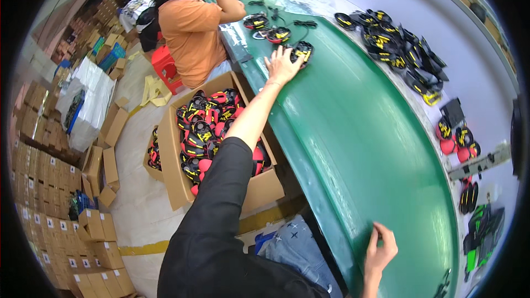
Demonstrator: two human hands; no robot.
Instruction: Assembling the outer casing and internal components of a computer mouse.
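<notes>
You are facing a long green bench (pixel 353 132) beside a pale ledge (pixel 426 117)
On the bench, a black-and-yellow earmuff piece (pixel 302 51) is resting near two round red-rimmed cups (pixel 277 35), and black cables (pixel 305 24) are lying beside them; along the ledge, a heap of black-and-yellow parts (pixel 383 38) is spreading out, with red-and-black earmuffs (pixel 448 144) sitting nearer you

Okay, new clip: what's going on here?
A person reaches along a green work surface, the left hand with its fingers at a black-and-yellow cup-shaped piece. The right hand is nearer, over the same surface, with nothing visible in it. To the left, an open cardboard box holds many red, black and yellow pieces. Farther along, a co-worker in an orange top is beside the surface, one arm raised.
</notes>
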